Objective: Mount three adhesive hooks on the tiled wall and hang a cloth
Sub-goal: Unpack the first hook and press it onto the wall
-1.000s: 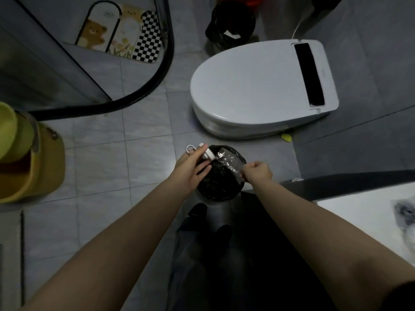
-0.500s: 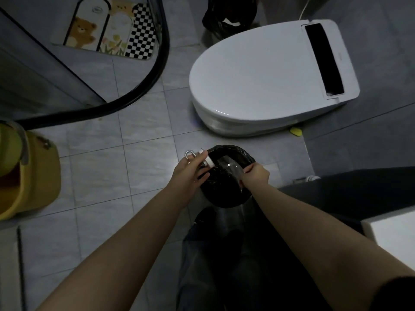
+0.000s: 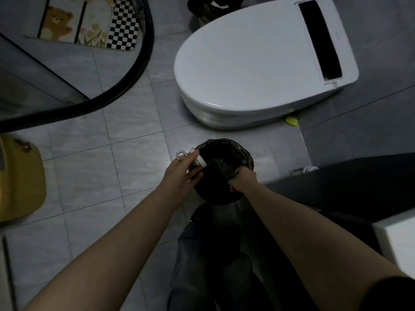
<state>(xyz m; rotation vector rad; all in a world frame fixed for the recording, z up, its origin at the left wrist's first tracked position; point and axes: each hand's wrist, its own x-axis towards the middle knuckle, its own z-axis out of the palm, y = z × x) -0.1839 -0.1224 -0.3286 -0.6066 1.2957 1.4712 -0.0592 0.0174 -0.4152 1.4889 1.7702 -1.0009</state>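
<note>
Peeling is underway: left hand (image 3: 182, 171) grips an adhesive hook (image 3: 190, 157), right hand (image 3: 243, 178) pinches its clear film (image 3: 224, 168) above the bin (image 3: 224, 173); nothing looks mounted yet.

One head-worn view, aimed steeply down from standing height — both forearms reach out from the bottom edge, floor tiles (image 3: 132, 153) well below, toilet (image 3: 258, 63) toward the top.
</note>
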